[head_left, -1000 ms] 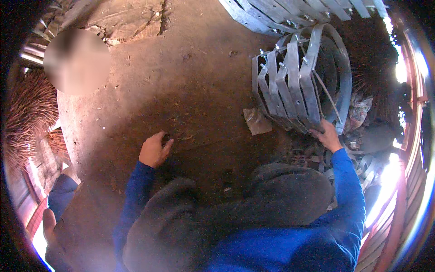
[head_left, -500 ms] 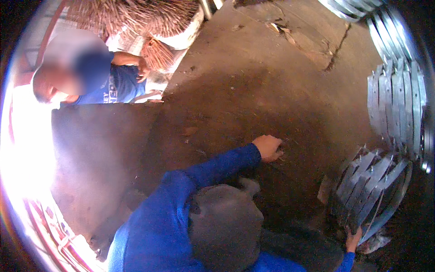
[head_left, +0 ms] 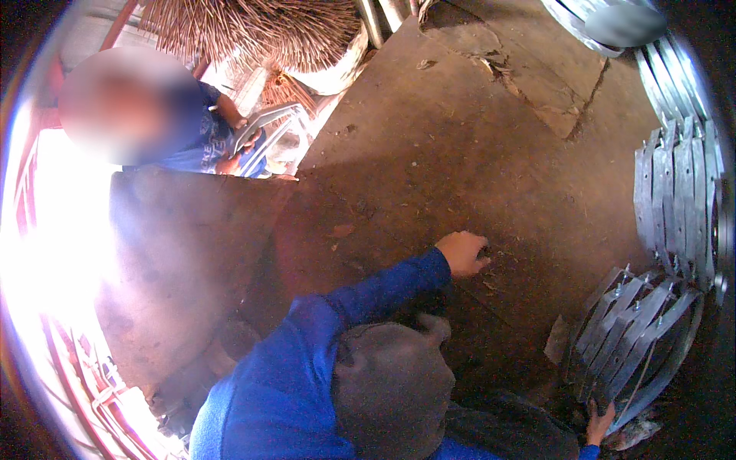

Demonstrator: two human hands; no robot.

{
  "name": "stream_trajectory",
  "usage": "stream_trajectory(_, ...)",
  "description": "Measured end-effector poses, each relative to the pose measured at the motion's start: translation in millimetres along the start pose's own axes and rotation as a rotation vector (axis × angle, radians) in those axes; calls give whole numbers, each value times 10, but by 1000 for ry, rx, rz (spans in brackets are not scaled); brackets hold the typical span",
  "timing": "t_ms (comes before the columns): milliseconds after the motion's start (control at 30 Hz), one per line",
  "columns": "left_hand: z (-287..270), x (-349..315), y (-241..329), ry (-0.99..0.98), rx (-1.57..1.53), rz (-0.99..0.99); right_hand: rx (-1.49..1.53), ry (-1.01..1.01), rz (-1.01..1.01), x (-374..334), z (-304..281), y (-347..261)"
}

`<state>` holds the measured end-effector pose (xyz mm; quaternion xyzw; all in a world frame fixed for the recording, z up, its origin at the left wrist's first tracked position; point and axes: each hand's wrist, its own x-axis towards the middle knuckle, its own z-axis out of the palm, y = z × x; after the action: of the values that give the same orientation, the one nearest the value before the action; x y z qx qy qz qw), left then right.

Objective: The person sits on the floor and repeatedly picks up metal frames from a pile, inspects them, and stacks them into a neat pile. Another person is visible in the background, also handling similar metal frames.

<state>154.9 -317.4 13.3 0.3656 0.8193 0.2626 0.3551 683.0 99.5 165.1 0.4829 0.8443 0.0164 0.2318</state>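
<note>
My left hand (head_left: pixel 462 254), in a blue sleeve, hangs over brown ground (head_left: pixel 429 184) near the middle. Its fingers are loosely bent, with a gap between them and nothing visible inside. At the lower right, my right hand (head_left: pixel 600 422) has its fingers and thumb around the lower end of a bundle of curved grey metal bands (head_left: pixel 625 330). Bolts stick out along the top of these bands. Grey-brown cloth (head_left: pixel 391 383) bulges between my arms and covers part of the right arm.
More curved bolted metal bands (head_left: pixel 675 195) stand along the right edge, continuing to the far right corner. At the far left a person in a blue shirt (head_left: pixel 192 149) holds a pale bent strip (head_left: pixel 280 115). Behind lies a heap of thin brown rods (head_left: pixel 261 31).
The whole view has shifted a little, so most things sit slightly farther right and lower. The other person now has a pale strip in their hands. My right hand stays on the bands.
</note>
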Motion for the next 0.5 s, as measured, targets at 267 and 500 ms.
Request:
stream_trajectory(267,-382,53,34,485,-370,-102,147,-61,-55,-58,-180,-251)
stream_trajectory(500,-2104,-199,-348,1737,-618,192,75,-13,-22,3,-171,-220)
